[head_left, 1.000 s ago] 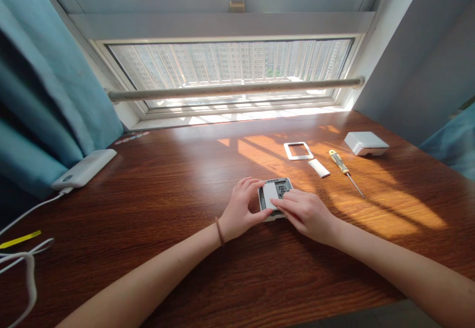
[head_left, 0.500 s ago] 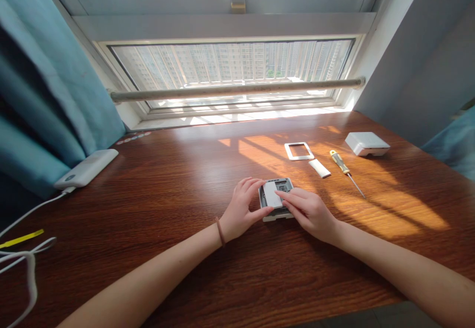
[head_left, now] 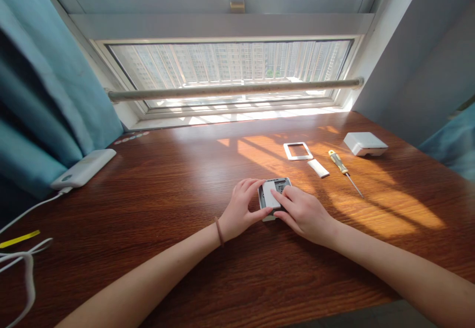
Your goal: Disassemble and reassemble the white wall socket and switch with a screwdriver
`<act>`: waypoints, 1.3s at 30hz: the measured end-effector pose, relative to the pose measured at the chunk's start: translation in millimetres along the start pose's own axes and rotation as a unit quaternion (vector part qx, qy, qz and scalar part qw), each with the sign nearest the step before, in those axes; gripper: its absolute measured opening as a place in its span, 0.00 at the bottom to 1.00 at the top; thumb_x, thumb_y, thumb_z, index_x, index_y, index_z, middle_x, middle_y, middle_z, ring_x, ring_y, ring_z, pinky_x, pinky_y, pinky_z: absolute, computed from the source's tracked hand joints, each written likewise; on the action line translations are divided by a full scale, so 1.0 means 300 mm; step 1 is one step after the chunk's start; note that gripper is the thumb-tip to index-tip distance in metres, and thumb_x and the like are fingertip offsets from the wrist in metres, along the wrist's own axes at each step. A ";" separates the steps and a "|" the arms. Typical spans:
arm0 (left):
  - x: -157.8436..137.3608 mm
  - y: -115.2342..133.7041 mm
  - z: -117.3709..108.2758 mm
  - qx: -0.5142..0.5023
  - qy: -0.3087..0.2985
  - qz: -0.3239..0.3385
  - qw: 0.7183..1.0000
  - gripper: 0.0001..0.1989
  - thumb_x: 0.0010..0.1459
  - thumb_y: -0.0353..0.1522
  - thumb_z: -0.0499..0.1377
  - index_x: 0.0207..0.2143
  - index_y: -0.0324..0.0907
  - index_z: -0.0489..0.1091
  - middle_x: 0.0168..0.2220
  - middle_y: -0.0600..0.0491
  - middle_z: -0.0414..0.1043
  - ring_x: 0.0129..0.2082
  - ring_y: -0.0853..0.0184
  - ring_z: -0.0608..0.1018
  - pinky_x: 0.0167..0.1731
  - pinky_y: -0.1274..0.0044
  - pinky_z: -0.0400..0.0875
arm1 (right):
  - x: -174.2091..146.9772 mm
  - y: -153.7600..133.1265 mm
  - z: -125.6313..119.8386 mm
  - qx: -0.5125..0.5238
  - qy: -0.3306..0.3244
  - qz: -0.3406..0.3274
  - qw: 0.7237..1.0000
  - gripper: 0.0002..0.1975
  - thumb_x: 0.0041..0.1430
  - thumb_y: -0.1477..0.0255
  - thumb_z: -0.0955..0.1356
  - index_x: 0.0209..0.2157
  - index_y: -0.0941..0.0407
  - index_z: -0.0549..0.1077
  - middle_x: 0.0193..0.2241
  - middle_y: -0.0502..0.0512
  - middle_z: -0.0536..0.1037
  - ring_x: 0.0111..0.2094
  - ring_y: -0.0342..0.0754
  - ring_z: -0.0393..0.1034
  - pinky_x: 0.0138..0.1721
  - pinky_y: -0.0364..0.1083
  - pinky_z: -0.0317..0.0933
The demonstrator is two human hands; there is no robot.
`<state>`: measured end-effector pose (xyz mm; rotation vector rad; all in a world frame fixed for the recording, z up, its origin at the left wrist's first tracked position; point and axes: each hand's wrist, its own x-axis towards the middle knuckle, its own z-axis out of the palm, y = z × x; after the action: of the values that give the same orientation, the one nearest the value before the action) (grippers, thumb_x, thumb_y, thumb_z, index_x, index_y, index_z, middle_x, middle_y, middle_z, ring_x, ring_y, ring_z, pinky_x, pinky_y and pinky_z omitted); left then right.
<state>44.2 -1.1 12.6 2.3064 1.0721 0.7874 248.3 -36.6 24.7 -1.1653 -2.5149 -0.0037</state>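
A small square wall switch [head_left: 280,183] with a grey inner body lies on the wooden table. On its left half sits a white rocker plate [head_left: 270,199]. My left hand [head_left: 242,207] holds the switch from the left, fingers at the far edge and thumb at the near edge. From the right, my right hand [head_left: 309,214] has its index fingertip on the rocker plate and its thumb at the near edge of the switch. Its other fingers are curled, and they cover the right part of the switch.
Beyond my hands lie a white square frame [head_left: 298,158], a loose white rocker plate [head_left: 318,168] and a screwdriver [head_left: 338,162]. A white box [head_left: 365,143] stands at the back right. At the left are a white power bank [head_left: 87,167] with a cable [head_left: 31,288] and a yellow strip [head_left: 19,239].
My right index finger has shifted slightly left and down on the rocker plate. My right thumb has moved toward the near edge. The left hand keeps its hold.
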 end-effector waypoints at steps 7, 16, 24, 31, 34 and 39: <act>0.009 -0.005 -0.002 -0.009 -0.020 -0.022 1.000 0.29 0.51 0.45 0.58 0.54 0.46 0.57 0.52 0.48 0.62 0.52 0.59 0.64 0.53 0.66 0.56 | 0.004 -0.008 -0.003 -0.047 -0.012 -0.022 0.999 0.25 0.61 0.65 0.59 0.54 0.69 0.63 0.34 0.63 0.70 0.35 0.54 0.63 0.36 0.51 0.64; 0.008 -0.002 -0.002 0.009 -0.030 -0.024 0.999 0.28 0.52 0.44 0.57 0.54 0.48 0.58 0.53 0.49 0.61 0.53 0.59 0.63 0.55 0.65 0.54 | 0.003 -0.003 -0.006 0.038 -0.004 -0.003 0.999 0.23 0.63 0.66 0.58 0.55 0.65 0.62 0.34 0.61 0.69 0.35 0.51 0.64 0.37 0.49 0.63; 0.001 -0.016 -0.002 0.002 -0.026 -0.015 1.000 0.27 0.53 0.42 0.57 0.55 0.47 0.58 0.54 0.48 0.60 0.54 0.58 0.62 0.55 0.64 0.54 | 0.022 0.260 -0.066 -0.081 0.056 0.345 0.933 0.19 0.61 0.66 0.59 0.50 0.61 0.63 0.41 0.63 0.71 0.45 0.55 0.63 0.47 0.50 0.56; -0.015 -0.022 0.004 -0.001 0.001 0.001 1.000 0.33 0.52 0.43 0.58 0.58 0.44 0.52 0.57 0.46 0.56 0.57 0.58 0.58 0.58 0.64 0.52 | -0.009 0.376 -0.032 -0.074 0.014 0.399 0.914 0.18 0.53 0.69 0.65 0.45 0.63 0.66 0.36 0.68 0.72 0.41 0.61 0.66 0.40 0.53 0.57; -0.023 -0.019 0.006 0.000 0.019 -0.002 1.000 0.35 0.50 0.43 0.59 0.58 0.44 0.50 0.57 0.44 0.54 0.58 0.57 0.57 0.58 0.63 0.52 | 0.001 0.356 -0.042 -0.036 0.031 0.397 0.916 0.17 0.53 0.72 0.64 0.45 0.62 0.66 0.36 0.66 0.72 0.42 0.60 0.65 0.41 0.53 0.57; -0.025 -0.001 0.002 0.035 0.053 0.025 0.998 0.36 0.48 0.43 0.61 0.56 0.44 0.51 0.58 0.43 0.53 0.60 0.54 0.55 0.58 0.59 0.51 | 0.035 0.249 -0.059 0.155 0.097 0.353 0.918 0.23 0.56 0.64 0.64 0.51 0.58 0.60 0.36 0.57 0.73 0.35 0.48 0.69 0.38 0.46 0.63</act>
<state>40.6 -7.0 9.8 2.3806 1.1084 0.9136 302.9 17.6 33.5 -1.7490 -1.7219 0.4242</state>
